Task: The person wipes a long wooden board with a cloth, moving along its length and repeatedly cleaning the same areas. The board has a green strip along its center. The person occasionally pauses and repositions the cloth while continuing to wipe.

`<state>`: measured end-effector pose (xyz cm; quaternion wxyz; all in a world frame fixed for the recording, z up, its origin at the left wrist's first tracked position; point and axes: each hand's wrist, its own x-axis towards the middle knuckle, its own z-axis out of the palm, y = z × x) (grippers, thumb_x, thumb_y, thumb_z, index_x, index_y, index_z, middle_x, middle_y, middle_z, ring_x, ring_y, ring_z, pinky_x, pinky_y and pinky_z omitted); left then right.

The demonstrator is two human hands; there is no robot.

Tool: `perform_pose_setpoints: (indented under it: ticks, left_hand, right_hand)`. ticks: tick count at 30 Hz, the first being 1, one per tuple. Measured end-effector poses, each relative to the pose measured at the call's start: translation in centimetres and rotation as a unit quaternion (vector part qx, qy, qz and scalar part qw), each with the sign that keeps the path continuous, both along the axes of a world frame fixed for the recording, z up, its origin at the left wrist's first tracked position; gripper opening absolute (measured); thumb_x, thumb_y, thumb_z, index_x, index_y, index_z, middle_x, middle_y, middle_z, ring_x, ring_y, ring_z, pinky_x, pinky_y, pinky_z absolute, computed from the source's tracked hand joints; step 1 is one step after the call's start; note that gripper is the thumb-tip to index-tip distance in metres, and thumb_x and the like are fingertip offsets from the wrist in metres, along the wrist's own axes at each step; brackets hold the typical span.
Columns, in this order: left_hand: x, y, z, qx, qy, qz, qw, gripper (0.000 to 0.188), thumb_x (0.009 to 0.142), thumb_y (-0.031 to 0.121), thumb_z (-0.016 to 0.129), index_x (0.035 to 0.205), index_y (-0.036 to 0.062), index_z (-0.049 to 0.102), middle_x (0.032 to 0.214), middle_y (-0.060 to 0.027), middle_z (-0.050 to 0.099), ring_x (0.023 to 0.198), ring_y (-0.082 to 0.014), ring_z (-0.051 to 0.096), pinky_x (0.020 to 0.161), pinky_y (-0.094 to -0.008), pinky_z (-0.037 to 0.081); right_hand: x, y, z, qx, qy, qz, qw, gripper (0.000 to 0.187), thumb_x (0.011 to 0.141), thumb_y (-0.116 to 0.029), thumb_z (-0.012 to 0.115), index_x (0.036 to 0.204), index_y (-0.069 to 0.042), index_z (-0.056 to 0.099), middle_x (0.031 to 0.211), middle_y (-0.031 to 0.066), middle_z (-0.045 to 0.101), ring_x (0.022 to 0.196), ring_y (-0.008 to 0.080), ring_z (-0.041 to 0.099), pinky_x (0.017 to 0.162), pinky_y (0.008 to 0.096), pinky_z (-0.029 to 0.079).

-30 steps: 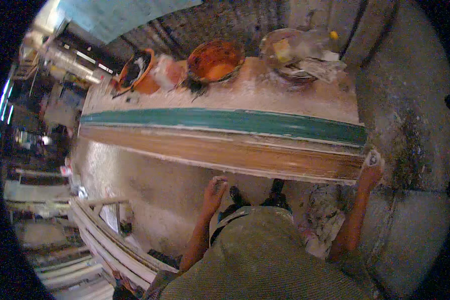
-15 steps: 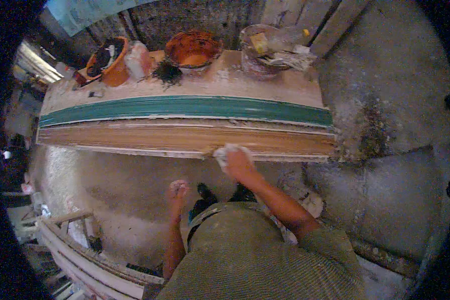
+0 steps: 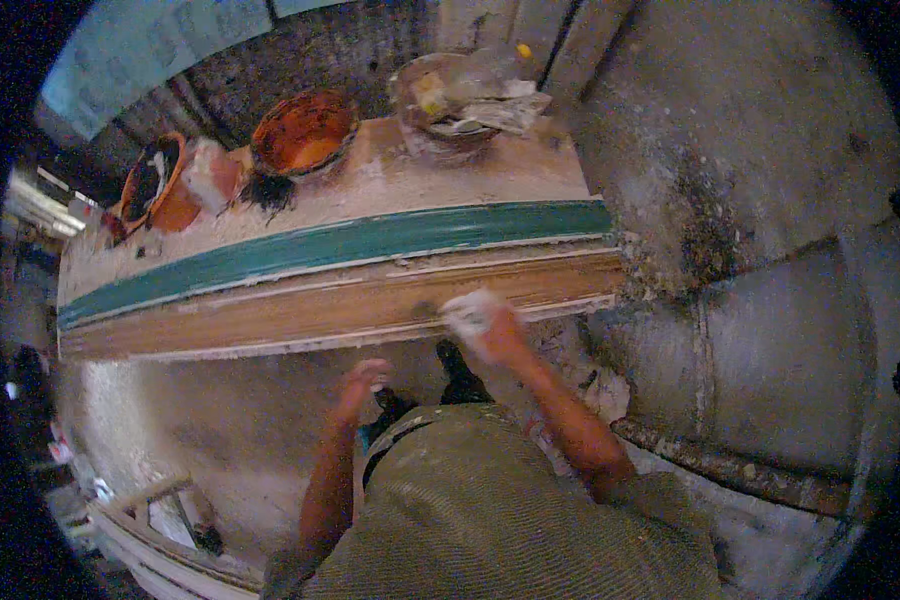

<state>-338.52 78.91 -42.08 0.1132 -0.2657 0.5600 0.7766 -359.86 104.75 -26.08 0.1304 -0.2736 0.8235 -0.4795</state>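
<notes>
My right hand (image 3: 500, 335) is closed around a crumpled whitish rag (image 3: 467, 311). The rag is at the near edge of a long brown moulding with grooves (image 3: 320, 312), right of its middle; blur hides whether they touch. A dark smudge shows on the moulding just left of the rag. Behind it, side by side, lies a long green moulding (image 3: 370, 236) with pale edges. My left hand (image 3: 360, 388) hangs in front of my body, away from the mouldings, its fingers curled in with nothing visible in them.
Along the back of the dusty table (image 3: 535, 178) stand a tilted orange bucket (image 3: 175, 205), an orange basin (image 3: 305, 140) and a bucket holding scraps (image 3: 435, 140). A dark bristly clump (image 3: 268, 190) lies by the basin. A wooden frame (image 3: 160, 560) stands at lower left.
The view has turned, so the table and mouldings slant more. My right hand with the rag has moved right along the brown moulding. My left hand stays low, fingers still curled.
</notes>
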Motion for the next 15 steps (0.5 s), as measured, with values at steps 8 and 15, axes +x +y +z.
perform_pose_setpoints:
  ticks: [8,15]
  left_hand:
    - [-12.3,12.6,-2.8,0.226,-0.091,-0.102,0.965,0.061,0.097,0.047,0.068,0.142,0.0086,0.053,0.142,-0.0115,0.063,0.121,-0.0297,0.060,0.104,-0.0484,0.048]
    - [-15.9,17.0,-5.1,0.253,-0.083,0.033,0.963,0.053,0.097,0.042,0.072,0.135,0.0080,0.055,0.142,-0.0129,0.062,0.118,-0.0330,0.062,0.101,-0.0491,0.051]
  right_hand:
    - [-8.0,19.8,-5.6,0.105,-0.046,-0.299,0.947,0.022,0.089,-0.026,0.078,0.100,-0.007,0.078,0.100,0.0089,0.078,0.092,0.0224,0.074,0.082,0.0359,0.057]
    - [-13.9,25.9,-1.1,0.077,-0.019,-0.424,0.902,0.020,0.088,-0.022,0.080,0.102,-0.007,0.078,0.103,0.0090,0.078,0.094,0.0216,0.073,0.085,0.0372,0.057]
